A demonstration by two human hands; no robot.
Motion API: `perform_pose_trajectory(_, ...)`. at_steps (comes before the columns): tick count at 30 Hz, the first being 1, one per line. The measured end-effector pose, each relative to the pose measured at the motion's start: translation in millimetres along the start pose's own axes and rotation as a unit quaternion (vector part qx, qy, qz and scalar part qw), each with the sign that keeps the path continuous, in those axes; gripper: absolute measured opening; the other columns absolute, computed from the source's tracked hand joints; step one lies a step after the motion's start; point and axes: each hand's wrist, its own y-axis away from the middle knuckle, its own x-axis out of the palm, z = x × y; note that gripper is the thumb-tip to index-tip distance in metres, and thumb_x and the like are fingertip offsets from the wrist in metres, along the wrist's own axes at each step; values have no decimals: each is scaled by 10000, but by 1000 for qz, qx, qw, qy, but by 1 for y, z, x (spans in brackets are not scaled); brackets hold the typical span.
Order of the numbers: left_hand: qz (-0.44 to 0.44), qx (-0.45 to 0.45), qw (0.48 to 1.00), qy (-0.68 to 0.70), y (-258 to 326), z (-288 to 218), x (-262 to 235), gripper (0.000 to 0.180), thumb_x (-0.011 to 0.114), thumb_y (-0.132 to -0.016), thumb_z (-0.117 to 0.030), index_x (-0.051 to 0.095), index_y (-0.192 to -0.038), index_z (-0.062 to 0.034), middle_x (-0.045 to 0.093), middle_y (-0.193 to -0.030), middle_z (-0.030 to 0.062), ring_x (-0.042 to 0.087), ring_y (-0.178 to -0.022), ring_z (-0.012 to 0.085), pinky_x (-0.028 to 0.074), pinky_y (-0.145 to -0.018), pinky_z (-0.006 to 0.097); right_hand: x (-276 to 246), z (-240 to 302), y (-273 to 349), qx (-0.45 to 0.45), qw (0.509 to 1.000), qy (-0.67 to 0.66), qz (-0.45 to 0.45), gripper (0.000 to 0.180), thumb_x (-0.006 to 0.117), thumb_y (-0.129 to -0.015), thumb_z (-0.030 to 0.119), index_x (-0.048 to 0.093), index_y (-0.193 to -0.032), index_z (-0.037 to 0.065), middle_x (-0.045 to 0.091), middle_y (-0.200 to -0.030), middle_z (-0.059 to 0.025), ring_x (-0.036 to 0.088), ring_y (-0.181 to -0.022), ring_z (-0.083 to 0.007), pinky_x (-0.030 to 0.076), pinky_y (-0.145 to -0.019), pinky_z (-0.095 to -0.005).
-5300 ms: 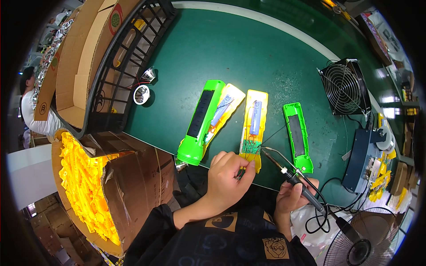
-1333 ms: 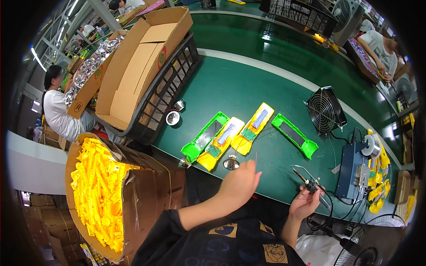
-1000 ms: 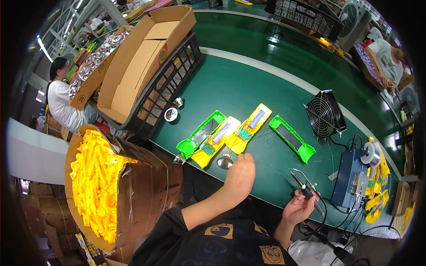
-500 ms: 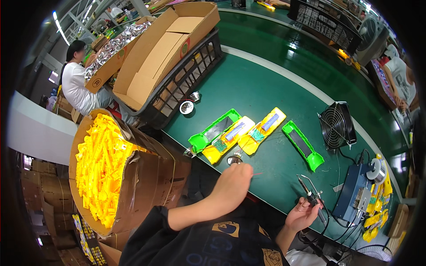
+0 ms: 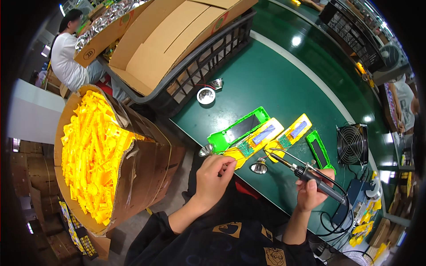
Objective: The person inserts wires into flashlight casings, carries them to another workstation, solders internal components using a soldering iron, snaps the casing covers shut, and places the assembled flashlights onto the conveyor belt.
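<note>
My right hand (image 5: 313,193) grips a soldering iron (image 5: 323,188) with a thin bent metal tube along it. Its tip is over the right one of two yellow plastic housings (image 5: 301,125), close to the small green circuit board (image 5: 284,141). My left hand (image 5: 215,177) is closed in a pinch at the lower end of the left yellow housing (image 5: 269,131); what is between the fingers is too small to make out. Both housings hold a blue-violet cylindrical cell and thin wires. A shiny reflector cup (image 5: 259,166) sits below the right housing, another reflector (image 5: 206,150) left of the left one.
Green shells (image 5: 239,129) (image 5: 320,150) flank the housings. Two more reflectors (image 5: 206,95) lie near a black crate (image 5: 177,91) holding a cardboard box. A fan (image 5: 353,145) and blue soldering station (image 5: 348,199) stand right. A carton of yellow parts (image 5: 91,159) is left.
My right hand has brought the soldering iron up and left to the right yellow housing. My left hand has left the reflector and moved to the left housing's lower end. The view has shifted.
</note>
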Motion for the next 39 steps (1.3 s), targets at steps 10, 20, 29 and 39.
perform_pose_trajectory(10,3,32,999,16,-4,9,18,101,649,-721,-43,558,-761,-32,552,-701,47,540,-578,119,433,-510,218,3,-26,3,-22,998,43,45,281,608,-744,166,395,-833,5,506,-541,-87,426,-389,-88,342,-363,-178)
perform_pose_trajectory(20,-5,8,999,31,-1,5,20,120,655,-703,-18,546,-751,-28,548,-696,49,543,-555,114,447,-521,218,1,-33,12,-34,993,75,84,244,592,-729,80,386,-822,-12,488,-536,-66,474,-429,-116,404,-426,-212)
perform_pose_trajectory(29,-6,37,998,43,0,10,21,127,639,-717,-30,520,-762,-22,526,-698,73,543,-547,169,450,-468,254,3,-34,12,-31,991,88,91,237,598,-745,85,392,-821,-5,491,-558,-68,479,-432,-116,403,-430,-216)
perform_pose_trajectory(39,-5,24,999,36,1,10,21,120,651,-700,-10,544,-754,-27,534,-696,52,544,-558,119,435,-509,221,4,-34,13,-27,991,92,91,245,599,-750,93,388,-829,-4,496,-559,-70,469,-418,-108,394,-415,-208)
